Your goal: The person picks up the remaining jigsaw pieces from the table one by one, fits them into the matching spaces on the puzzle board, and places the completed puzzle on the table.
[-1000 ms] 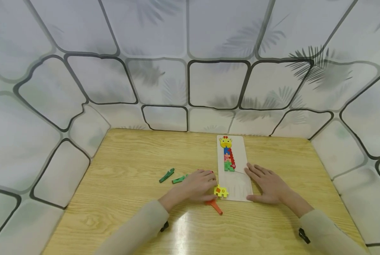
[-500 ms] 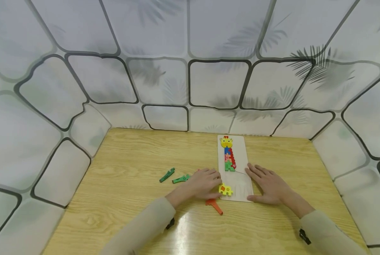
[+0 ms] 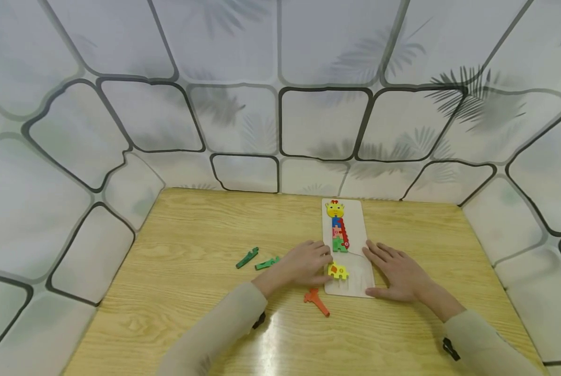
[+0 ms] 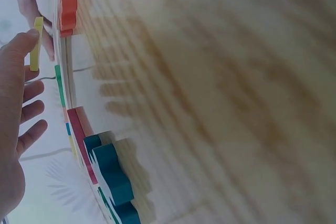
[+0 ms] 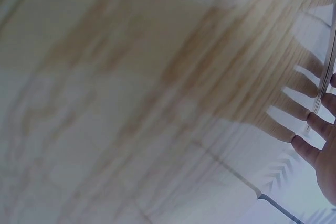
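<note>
A pale giraffe puzzle board (image 3: 355,222) lies on the table. Its upper part holds a yellow giraffe head piece (image 3: 335,210) and a column of blue, pink, green and red pieces (image 3: 339,237). Between thumb and finger my left hand (image 3: 304,263) pinches a yellow puzzle piece (image 3: 338,271) over the board's lower half; in the left wrist view the yellow piece (image 4: 36,45) stands on edge, apart from the board. My right hand (image 3: 400,274) is spread, its fingertips and thumb touching the board's right edge.
An orange leg-shaped piece (image 3: 316,302) lies below the board's lower left corner. Two green pieces, one dark (image 3: 247,258) and one lighter (image 3: 267,263), are left of my left hand. A dark red piece (image 4: 82,142) shows in the left wrist view. Patterned walls (image 3: 243,172) border the table.
My left hand has carried the yellow piece rightward and slightly away from me, from the board's left edge to over its lower half. My right hand has stayed in place.
</note>
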A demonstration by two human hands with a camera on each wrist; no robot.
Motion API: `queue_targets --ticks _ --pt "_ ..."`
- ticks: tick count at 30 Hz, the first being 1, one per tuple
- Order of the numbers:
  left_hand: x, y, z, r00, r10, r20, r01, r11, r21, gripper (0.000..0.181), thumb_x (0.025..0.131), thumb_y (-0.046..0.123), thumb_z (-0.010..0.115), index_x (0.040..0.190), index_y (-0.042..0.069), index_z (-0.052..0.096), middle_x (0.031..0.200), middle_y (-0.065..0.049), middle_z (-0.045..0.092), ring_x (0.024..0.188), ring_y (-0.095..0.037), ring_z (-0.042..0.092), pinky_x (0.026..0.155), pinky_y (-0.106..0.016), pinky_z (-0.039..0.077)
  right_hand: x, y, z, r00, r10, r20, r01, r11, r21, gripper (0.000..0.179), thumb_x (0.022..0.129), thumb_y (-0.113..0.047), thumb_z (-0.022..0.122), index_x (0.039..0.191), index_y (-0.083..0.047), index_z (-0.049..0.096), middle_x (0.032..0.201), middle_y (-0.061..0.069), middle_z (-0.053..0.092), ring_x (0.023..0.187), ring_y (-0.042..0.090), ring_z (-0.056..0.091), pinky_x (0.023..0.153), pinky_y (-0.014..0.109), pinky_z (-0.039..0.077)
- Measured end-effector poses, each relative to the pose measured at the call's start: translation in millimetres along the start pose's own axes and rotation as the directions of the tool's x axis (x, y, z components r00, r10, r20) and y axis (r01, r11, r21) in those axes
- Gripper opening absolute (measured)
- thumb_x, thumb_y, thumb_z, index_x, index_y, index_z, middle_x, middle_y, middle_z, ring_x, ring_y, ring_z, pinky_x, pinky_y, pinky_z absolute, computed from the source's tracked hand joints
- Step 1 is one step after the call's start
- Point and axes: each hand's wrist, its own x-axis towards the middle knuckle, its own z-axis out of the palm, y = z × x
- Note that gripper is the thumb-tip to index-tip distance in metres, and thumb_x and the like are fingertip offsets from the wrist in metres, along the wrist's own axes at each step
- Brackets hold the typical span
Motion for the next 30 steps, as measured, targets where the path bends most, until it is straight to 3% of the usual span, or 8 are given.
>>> queue_targets --ticks 19,23,30 --pt "15.5 -12.5 1.6 1.000 0.009 -0.004 -0.009 1.000 0.019 0.044 0.104 0.059 0.055 0.124 0.023 0.071 0.126 0.006 0.072 0.120 -0.012 0.066 0.102 -0.028 0.055 1.5 -1.5 -3.1 1.000 -0.011 -0.002 0.011 1.000 0.015 0.106 0.089 -0.082 0.058 0.165 -0.011 0.035 0.173 0.015 0.032 0.154 0.044 0.040 0.114 0.067 0.045" --pt "20.6 -15.1 2.9 1.000 -0.006 0.006 0.006 1.000 0.005 0.044 0.104 0.057 0.056 0.127 0.023 0.070 0.130 0.004 0.072 0.122 -0.013 0.065 0.106 -0.030 0.055 1.0 -1.1 -3.3 1.000 -0.011 -0.004 0.011 1.000 0.011 0.106 0.089 -0.081 0.059 0.165 -0.011 0.035 0.173 0.015 0.032 0.154 0.044 0.040 0.114 0.066 0.044" --pt "24.6 -17.9 4.2 0.998 -0.056 0.028 0.058 0.997 -0.058 0.041 0.103 0.055 0.060 0.125 0.022 0.071 0.125 0.005 0.071 0.116 -0.012 0.064 0.102 -0.028 0.055 -0.2 -1.4 -2.8 1.000 -0.012 -0.016 0.013 1.000 0.003 0.106 0.088 -0.082 0.059 0.164 -0.011 0.037 0.172 0.016 0.035 0.152 0.044 0.043 0.112 0.065 0.046"
